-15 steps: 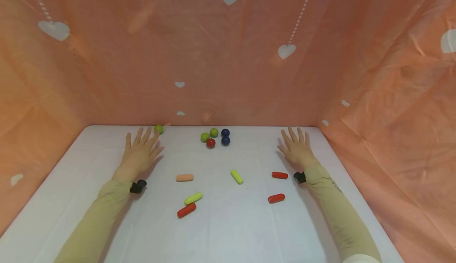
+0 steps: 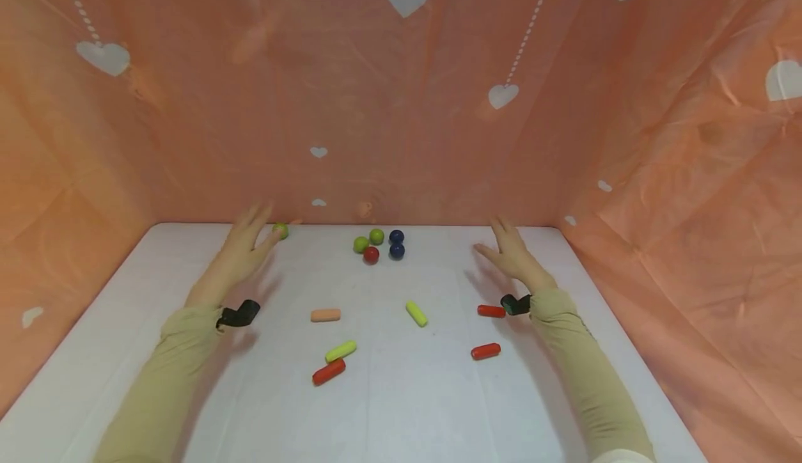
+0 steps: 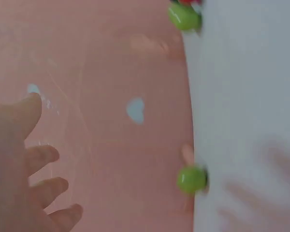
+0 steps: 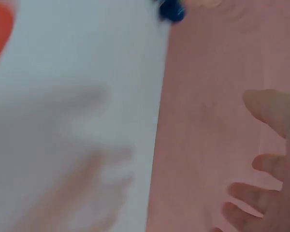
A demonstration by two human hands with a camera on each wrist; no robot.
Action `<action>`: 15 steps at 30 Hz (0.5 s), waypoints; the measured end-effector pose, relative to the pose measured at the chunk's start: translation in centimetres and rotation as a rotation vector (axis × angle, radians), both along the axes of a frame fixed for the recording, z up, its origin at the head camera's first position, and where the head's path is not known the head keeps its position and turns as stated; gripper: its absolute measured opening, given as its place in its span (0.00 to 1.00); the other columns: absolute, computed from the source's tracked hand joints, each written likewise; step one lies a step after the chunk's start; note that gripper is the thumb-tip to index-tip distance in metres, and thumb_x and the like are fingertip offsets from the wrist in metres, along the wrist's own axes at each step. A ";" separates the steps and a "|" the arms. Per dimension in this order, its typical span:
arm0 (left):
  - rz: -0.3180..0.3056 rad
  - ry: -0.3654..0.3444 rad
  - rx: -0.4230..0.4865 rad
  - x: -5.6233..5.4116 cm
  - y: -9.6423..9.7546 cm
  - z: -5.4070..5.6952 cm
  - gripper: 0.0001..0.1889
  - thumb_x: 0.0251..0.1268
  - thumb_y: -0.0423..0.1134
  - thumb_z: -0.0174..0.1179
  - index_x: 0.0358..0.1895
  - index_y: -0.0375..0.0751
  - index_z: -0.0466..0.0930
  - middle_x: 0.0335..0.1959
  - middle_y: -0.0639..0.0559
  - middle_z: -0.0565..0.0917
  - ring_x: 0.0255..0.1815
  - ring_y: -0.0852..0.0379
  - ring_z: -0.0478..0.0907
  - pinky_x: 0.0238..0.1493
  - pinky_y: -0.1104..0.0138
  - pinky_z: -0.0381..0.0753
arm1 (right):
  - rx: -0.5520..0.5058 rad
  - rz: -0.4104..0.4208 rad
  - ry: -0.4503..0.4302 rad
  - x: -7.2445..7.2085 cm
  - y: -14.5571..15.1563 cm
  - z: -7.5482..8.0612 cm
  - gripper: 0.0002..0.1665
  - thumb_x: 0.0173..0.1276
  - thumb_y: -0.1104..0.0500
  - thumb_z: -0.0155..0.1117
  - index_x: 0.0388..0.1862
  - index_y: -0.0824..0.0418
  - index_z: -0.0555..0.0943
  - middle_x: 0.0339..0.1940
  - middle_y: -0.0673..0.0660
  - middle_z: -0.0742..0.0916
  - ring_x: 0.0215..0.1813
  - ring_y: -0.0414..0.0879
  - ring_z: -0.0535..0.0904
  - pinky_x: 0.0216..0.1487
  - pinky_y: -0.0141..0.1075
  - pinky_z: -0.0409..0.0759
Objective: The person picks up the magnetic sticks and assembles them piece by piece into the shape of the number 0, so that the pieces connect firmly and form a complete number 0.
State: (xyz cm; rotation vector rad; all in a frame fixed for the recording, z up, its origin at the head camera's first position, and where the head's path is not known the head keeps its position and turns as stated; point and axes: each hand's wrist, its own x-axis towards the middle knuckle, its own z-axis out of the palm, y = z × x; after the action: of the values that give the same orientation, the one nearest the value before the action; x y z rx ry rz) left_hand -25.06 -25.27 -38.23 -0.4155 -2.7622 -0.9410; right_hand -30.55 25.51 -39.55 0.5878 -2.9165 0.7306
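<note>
My left hand (image 2: 237,253) is raised over the table's back left, holding nothing, its fingers spread and pointing to the back. Its thumb overlaps a lone green ball (image 2: 280,230) in the head view; the left wrist view shows that ball (image 3: 191,179) apart from the fingers. Over the back right hovers my right hand (image 2: 515,257), also holding nothing, with thumb and fingers parted. A red stick (image 2: 491,311) lies just below its wrist, and a second red stick (image 2: 485,351) lies nearer the front.
Midway along the back sit green balls (image 2: 376,236), a red ball (image 2: 371,255) and two blue balls (image 2: 397,250). An orange stick (image 2: 326,315), yellow sticks (image 2: 416,313) and another red stick (image 2: 328,372) lie on the white table (image 2: 401,407). Orange cloth (image 2: 401,122) hangs behind and alongside.
Both hands have lifted from the table and turned thumb-side up, their shadows now further off. The balls and sticks stay where they were.
</note>
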 end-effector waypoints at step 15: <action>-0.186 -0.161 0.378 2.8 3.2 -3.3 0.23 0.71 0.43 0.56 0.63 0.35 0.70 0.59 0.35 0.75 0.55 0.42 0.74 0.52 0.49 0.76 | -0.606 0.044 -0.396 2.8 -3.4 -1.5 0.30 0.76 0.59 0.51 0.71 0.71 0.59 0.60 0.74 0.75 0.61 0.64 0.72 0.64 0.54 0.68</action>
State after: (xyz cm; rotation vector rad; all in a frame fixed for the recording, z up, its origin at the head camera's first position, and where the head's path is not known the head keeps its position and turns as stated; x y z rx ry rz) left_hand -22.24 -22.10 -41.57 -0.5564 -2.6246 -1.5686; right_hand -27.75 22.07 -41.06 0.4756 -2.7536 1.8184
